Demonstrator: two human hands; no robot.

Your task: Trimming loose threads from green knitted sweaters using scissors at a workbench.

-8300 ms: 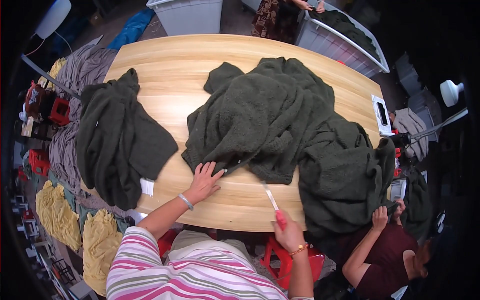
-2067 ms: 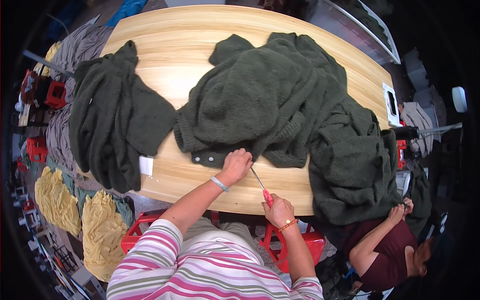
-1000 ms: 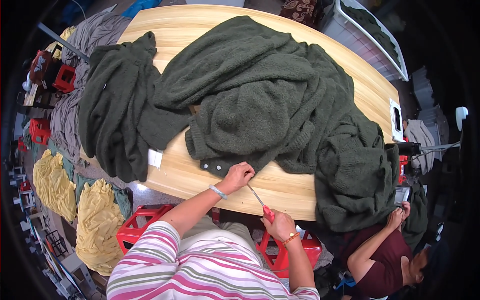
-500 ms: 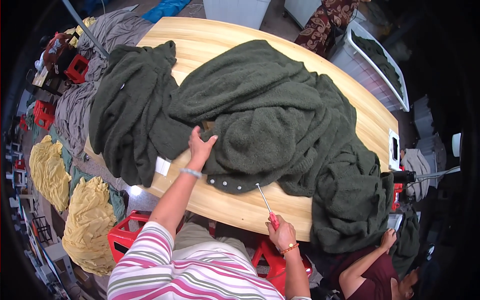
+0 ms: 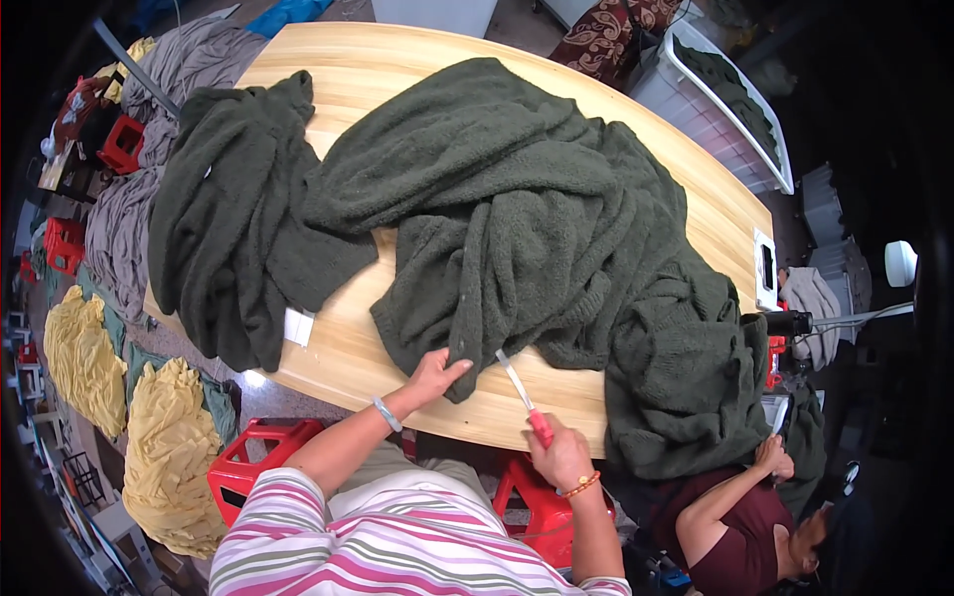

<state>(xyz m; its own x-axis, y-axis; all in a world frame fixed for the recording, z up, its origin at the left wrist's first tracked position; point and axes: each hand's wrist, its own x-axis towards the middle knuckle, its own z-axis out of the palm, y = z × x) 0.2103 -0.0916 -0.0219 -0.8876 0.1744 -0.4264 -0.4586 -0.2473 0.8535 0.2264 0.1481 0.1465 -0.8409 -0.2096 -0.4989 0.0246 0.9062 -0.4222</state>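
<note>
A large dark green fleecy garment (image 5: 527, 248) lies bunched across the middle of the table, its near edge folded into a narrow flap. My left hand (image 5: 432, 379) is closed on the lower tip of that flap, thumb on top. My right hand (image 5: 563, 454) grips the red handle of a slim tool with a long metal shaft (image 5: 514, 379); its exact kind is unclear. The shaft points up and left, its tip close by the garment's near edge; whether it touches cannot be made out. The pale round studs are hidden now.
More dark green cloth (image 5: 224, 219) lies at the left; another pile (image 5: 691, 377) hangs over the right edge. A co-worker (image 5: 740, 526) sits lower right. A white bin (image 5: 735, 109) stands beyond the table (image 5: 388, 60). Red stools (image 5: 253, 462) and yellow cloth heaps (image 5: 174, 452) are nearby.
My left hand has moved down and right and taken hold of the garment's near edge. The front has been turned over, covering the row of studs. The red-handled tool stays in my right hand.
</note>
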